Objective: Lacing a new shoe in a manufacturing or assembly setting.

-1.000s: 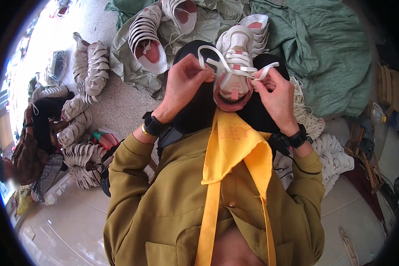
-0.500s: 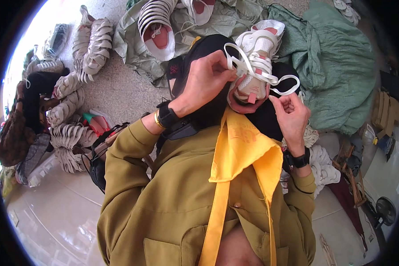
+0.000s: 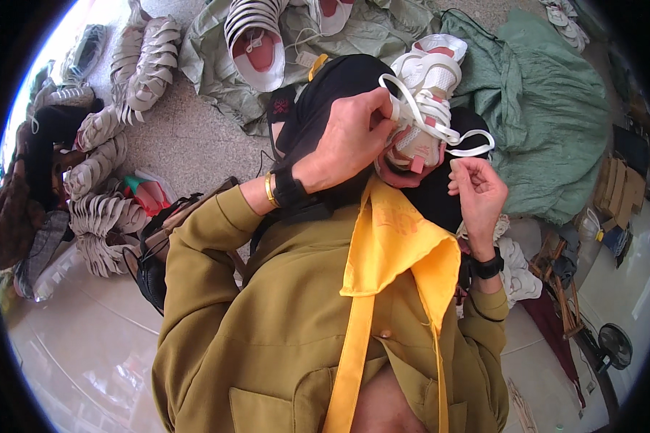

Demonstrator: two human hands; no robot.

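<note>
A white and pink sneaker (image 3: 427, 78) rests on my black-clad lap, its toe pointing away and its pink-lined opening toward me. White shoelace (image 3: 472, 152) crosses its tongue, with loose loops out to both sides. At the shoe's left edge my left hand (image 3: 355, 136) is closed, thumb and forefinger pinching the lace. My right hand (image 3: 478, 191) is off the shoe's right side, thumb and forefinger pinched together at the end of the right-hand loop. The thin lace tip there is hard to make out. A yellow apron (image 3: 397, 242) hangs just below the shoe.
More white sneakers (image 3: 256, 50) lie on a pale green sheet (image 3: 217, 94) ahead. A bulky green sack (image 3: 538, 123) sits to the right. Strappy shoe uppers (image 3: 152, 68) are lined up at left. Cardboard pieces (image 3: 620, 187) and a small fan (image 3: 614, 345) stand far right.
The sneaker and my left hand have shifted slightly right in the view. My right hand has moved slightly right and down, its fingertips still by the lace loop.
</note>
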